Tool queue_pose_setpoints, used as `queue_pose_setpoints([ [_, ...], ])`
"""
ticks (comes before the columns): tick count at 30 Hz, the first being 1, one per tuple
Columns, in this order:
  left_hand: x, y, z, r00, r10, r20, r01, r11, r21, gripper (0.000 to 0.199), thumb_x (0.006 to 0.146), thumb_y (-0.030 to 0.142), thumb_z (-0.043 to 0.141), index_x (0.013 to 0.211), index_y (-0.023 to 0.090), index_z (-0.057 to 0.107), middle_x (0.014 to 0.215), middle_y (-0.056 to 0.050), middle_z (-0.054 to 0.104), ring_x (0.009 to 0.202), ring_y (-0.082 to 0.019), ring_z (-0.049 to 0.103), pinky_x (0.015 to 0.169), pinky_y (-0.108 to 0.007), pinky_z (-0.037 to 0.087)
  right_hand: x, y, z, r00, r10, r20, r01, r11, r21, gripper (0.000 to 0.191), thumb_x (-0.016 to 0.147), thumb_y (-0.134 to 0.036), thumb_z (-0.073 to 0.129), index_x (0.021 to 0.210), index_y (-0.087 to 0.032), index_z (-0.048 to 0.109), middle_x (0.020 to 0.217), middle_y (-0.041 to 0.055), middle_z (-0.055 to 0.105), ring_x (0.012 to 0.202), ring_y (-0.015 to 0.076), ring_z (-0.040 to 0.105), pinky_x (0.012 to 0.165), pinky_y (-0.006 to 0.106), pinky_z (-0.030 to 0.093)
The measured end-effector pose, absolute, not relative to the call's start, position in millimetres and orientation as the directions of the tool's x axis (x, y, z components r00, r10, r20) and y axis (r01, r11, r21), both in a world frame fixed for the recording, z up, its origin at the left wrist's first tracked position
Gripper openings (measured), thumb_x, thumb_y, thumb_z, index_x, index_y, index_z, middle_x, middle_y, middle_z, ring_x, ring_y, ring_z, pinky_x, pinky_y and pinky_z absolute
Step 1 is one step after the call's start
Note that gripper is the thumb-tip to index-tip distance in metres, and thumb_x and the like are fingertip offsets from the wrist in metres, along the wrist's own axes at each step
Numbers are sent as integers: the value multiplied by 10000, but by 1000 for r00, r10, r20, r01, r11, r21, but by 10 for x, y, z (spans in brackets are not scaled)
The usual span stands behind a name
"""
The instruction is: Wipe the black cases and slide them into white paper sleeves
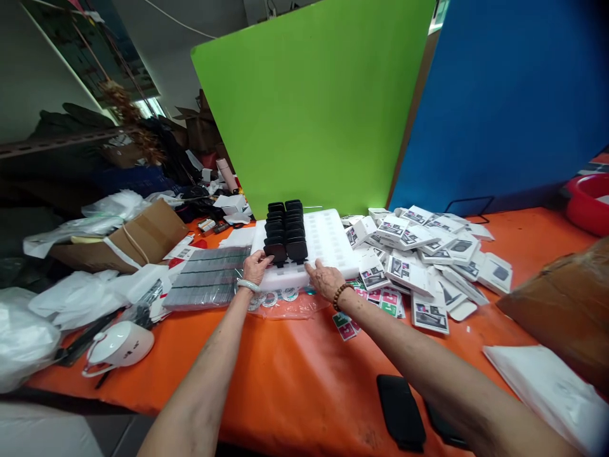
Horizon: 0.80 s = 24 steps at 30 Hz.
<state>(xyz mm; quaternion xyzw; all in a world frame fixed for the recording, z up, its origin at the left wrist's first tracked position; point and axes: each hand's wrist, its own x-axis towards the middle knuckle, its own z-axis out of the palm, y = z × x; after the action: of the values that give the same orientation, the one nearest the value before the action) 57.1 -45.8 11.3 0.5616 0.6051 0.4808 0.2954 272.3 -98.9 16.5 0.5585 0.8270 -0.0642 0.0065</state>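
A white foam tray (328, 238) with rows of small slots lies in front of me. Two rows of flat black plates, perhaps phone stands (295, 249), stand upright in its left part. My left hand (254, 268), a pale bangle at its wrist, is closed at the tray's front left corner, thumb by the nearest black plate. My right hand (326, 279), with a beaded bracelet, reaches over the tray's front edge. Its fingers are stretched out near the foot of the front right plate. Clear plastic with printed round stickers (271, 298) shows under the tray's front.
Many small white printed boxes (409, 273) are heaped at the right, beside coloured cards (390, 301). Bagged grey flat pieces (204, 279) lie left. A white mug (124, 344), a black flat item (401, 411) and a brown package (561, 311) occupy the orange table. A green panel (314, 114) stands behind.
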Motion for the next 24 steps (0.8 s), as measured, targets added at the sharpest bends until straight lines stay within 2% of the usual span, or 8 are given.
queue_pose_setpoints([
  [5, 616, -423, 232, -216, 948, 232, 298, -162, 941, 244, 603, 378, 721, 625, 180, 581, 551, 39, 518, 594, -147, 543, 632, -275, 486, 2691, -965, 195, -360, 927, -109, 931, 350, -101, 527, 927, -109, 285, 1451, -99, 331, 1432, 288, 358, 1056, 302, 626, 825, 388, 503],
  [11, 666, -527, 659, -291, 904, 314, 144, -283, 948, 312, 637, 436, 706, 738, 187, 548, 665, 47, 510, 618, -116, 528, 646, -263, 505, 2673, -993, 135, -349, 932, -98, 929, 329, -172, 529, 925, -122, 336, 1453, -95, 327, 1453, 291, 320, 1080, 314, 612, 870, 411, 484],
  [16, 802, -1122, 797, -344, 911, 226, 9, -238, 971, 341, 750, 516, 626, 746, 205, 486, 609, 53, 496, 544, -106, 514, 534, -228, 453, 2775, -1039, 117, -356, 932, -70, 893, 317, -319, 589, 878, -163, 516, 1443, -144, 350, 1503, 262, 247, 1086, 301, 613, 895, 406, 475],
  [18, 883, -1413, 751, -347, 925, 153, -65, -186, 980, 351, 776, 540, 595, 762, 209, 478, 602, 44, 518, 567, -127, 550, 543, -245, 464, 2864, -1121, 191, -366, 930, -36, 866, 326, -380, 548, 878, -217, 545, 1404, -148, 405, 1478, 227, 325, 1116, 271, 593, 906, 365, 472],
  [19, 927, -1548, 715, -339, 934, 110, -99, -151, 984, 355, 770, 539, 606, 759, 207, 480, 601, 37, 531, 579, -137, 565, 547, -254, 469, 2912, -1193, 245, -361, 933, -16, 846, 320, -426, 495, 904, -253, 510, 1380, -145, 429, 1419, 205, 423, 1095, 242, 602, 884, 334, 483],
  [21, 1026, -1784, 629, -324, 945, 30, -159, -86, 984, 362, 747, 529, 643, 743, 201, 490, 600, 26, 546, 593, -150, 579, 554, -264, 474, 2999, -1417, 361, -319, 948, -12, 729, 237, -643, 415, 950, -349, 400, 1295, -138, 493, 1147, 145, 632, 916, 191, 655, 728, 278, 520],
  [23, 1147, -1973, 541, -306, 951, -43, -215, -25, 976, 370, 723, 523, 673, 732, 195, 501, 603, 21, 553, 590, -154, 580, 561, -271, 477, 3051, -1737, 447, -300, 950, -88, 391, 38, -919, 433, 926, -475, 391, 1148, -145, 561, 817, 67, 667, 644, 163, 640, 500, 236, 471],
  [24, 1220, -2055, 500, -290, 954, -78, -245, 5, 970, 376, 711, 523, 684, 730, 192, 507, 606, 18, 557, 587, -155, 580, 568, -277, 481, 3060, -1919, 465, -345, 931, -119, 187, -56, -981, 436, 877, -529, 466, 1075, -158, 577, 736, 35, 642, 573, 149, 609, 440, 218, 427],
])
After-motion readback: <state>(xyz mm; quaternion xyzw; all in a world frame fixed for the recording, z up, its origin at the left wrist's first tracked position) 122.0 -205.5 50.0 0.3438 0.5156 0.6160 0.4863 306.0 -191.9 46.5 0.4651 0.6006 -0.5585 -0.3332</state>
